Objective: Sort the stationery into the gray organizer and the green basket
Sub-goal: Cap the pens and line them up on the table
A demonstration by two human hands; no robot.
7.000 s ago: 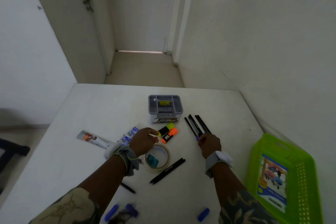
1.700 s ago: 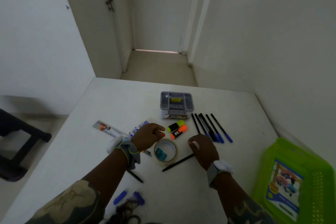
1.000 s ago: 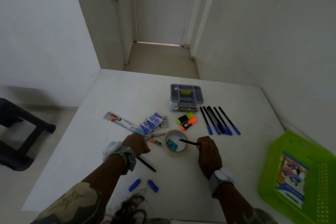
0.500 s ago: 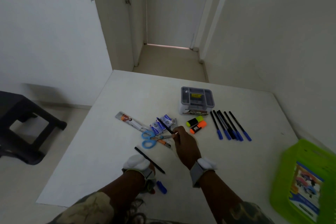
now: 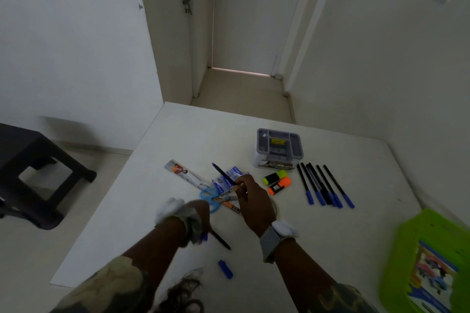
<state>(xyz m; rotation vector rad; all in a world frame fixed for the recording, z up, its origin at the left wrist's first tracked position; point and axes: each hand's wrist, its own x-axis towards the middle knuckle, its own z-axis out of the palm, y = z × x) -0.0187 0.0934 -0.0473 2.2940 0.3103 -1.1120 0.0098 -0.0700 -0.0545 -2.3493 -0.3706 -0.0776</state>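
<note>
Your right hand (image 5: 250,201) has its fingers (image 5: 239,181) pinched round a slim black pen with a blue tip (image 5: 223,173), lifted off the desk and angled up to the left over the blue-and-white packets (image 5: 230,178). A second ago that pen lay flat beside the tape roll; now it is in your grip, so one more loose pen is ready to join the others.

Your left hand (image 5: 197,221) has dropped low and is blurred; it sits over the end of another black pen (image 5: 220,241) on the desk, but you cannot tell from this view whether the fingers have closed on it.

Outward from there: blue-handled scissors (image 5: 211,198) just behind the left hand, yellow and orange highlighters (image 5: 277,181), then a row of black pens with blue caps (image 5: 323,187) lying beside the gray plastic organizer (image 5: 278,150), which as far as this view shows holds none of the pens yet.

The green plastic basket (image 5: 407,249) sits off the desk's right edge, holding a printed pack. A loose blue cap (image 5: 225,269) lies close to the near edge. The white desk (image 5: 203,134) is bare beyond the organizer, giving you free room to carry the pen across.
</note>
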